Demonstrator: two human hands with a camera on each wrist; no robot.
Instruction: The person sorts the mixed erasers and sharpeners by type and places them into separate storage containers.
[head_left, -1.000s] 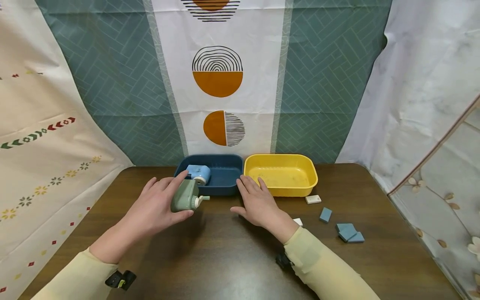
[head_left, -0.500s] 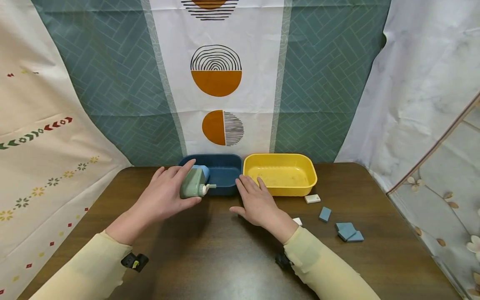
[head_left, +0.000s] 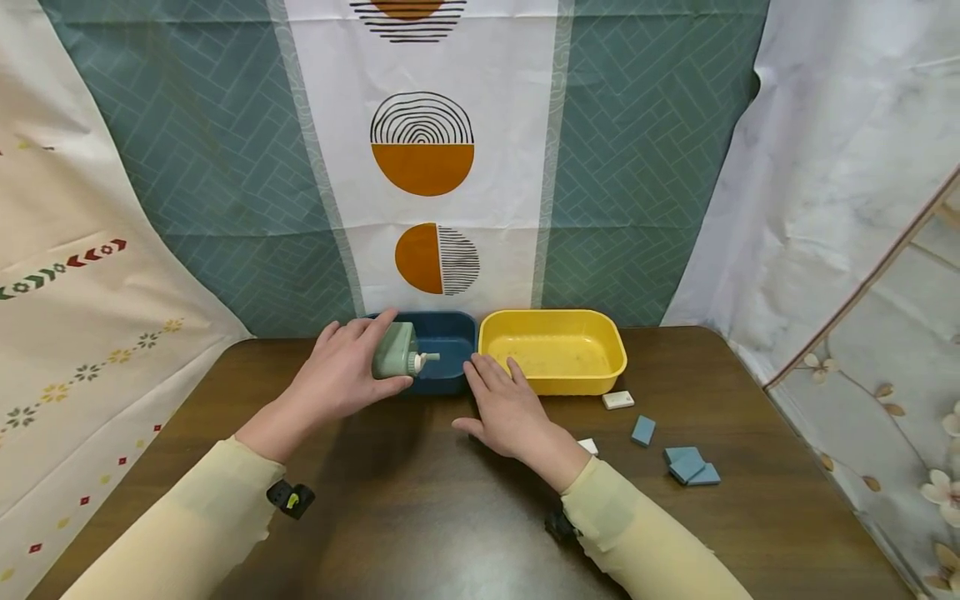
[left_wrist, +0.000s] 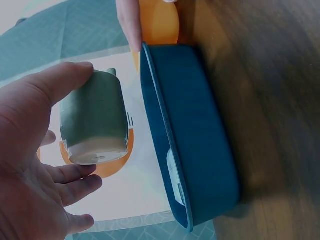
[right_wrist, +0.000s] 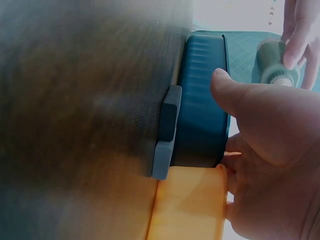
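Note:
My left hand [head_left: 337,371] grips a small green pump bottle [head_left: 392,352] between thumb and fingers. The bottle lies tipped over the dark blue bin [head_left: 446,385], its white nozzle toward the right. Inside that bin, a pale blue object [left_wrist: 173,172] shows partly in the left wrist view; in the head view the bottle and hand hide it. My right hand [head_left: 513,412] has its fingers extended, with the fingertips at the rims where the blue bin and the yellow bin [head_left: 577,385] meet. Beneath it, two grey-blue blocks [right_wrist: 170,112] sit against the blue bin's wall.
To the right on the brown table [head_left: 450,517] lie a white block [head_left: 618,400], a single blue block [head_left: 642,431] and a small heap of blue blocks [head_left: 690,467]. Another white block [head_left: 588,447] peeks out beside my right wrist. Patterned cloths hang behind and at both sides.
My left hand has carried the bottle right and away from me, over the blue bin, covering the pale blue object in the head view. My right hand has stayed at the bin rims.

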